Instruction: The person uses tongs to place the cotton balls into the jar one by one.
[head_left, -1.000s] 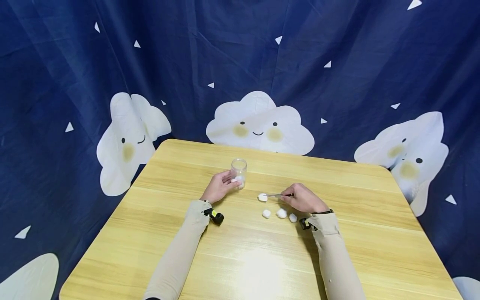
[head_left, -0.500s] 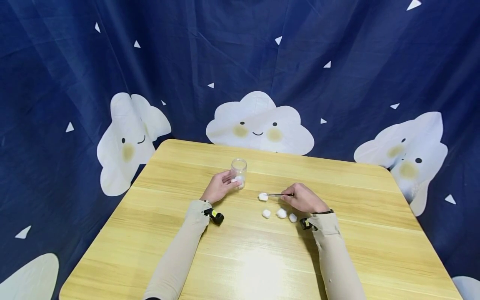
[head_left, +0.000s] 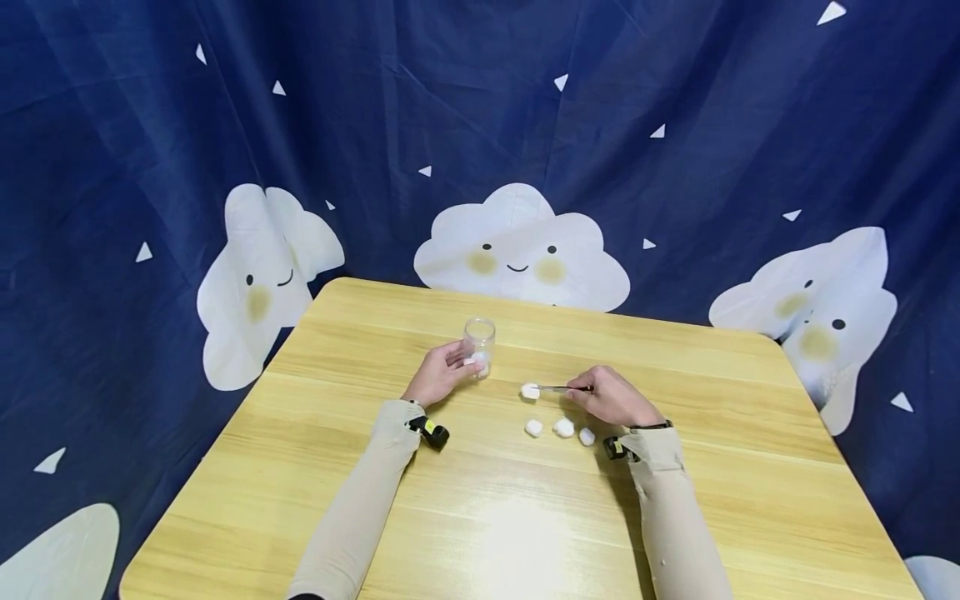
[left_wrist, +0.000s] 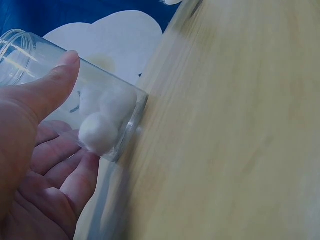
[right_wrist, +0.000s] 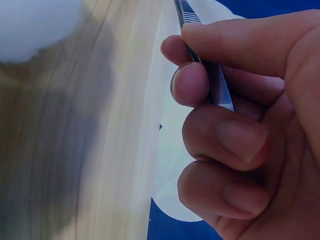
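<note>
My left hand [head_left: 442, 372] holds a small clear glass jar [head_left: 478, 345] upright on the wooden table [head_left: 487, 517]; thumb and fingers wrap its side [left_wrist: 55, 100]. White cotton balls [left_wrist: 102, 125] lie in the jar's bottom. My right hand [head_left: 611, 398] pinches metal tweezers [head_left: 558, 388] [right_wrist: 202, 55], whose tips grip a white cotton ball [head_left: 530, 391] just above the table, right of the jar. Three more cotton balls [head_left: 561, 428] lie in a row on the table in front of that hand.
A dark blue curtain [head_left: 480, 125] with white cloud faces hangs behind and around the table. The table's far edge runs just beyond the jar. Both forearms wear beige sleeves with wrist cameras [head_left: 429, 432].
The right hand has moved the tweezers and the gripped cotton ball slightly to the right and up. The left hand and the jar have stayed put.
</note>
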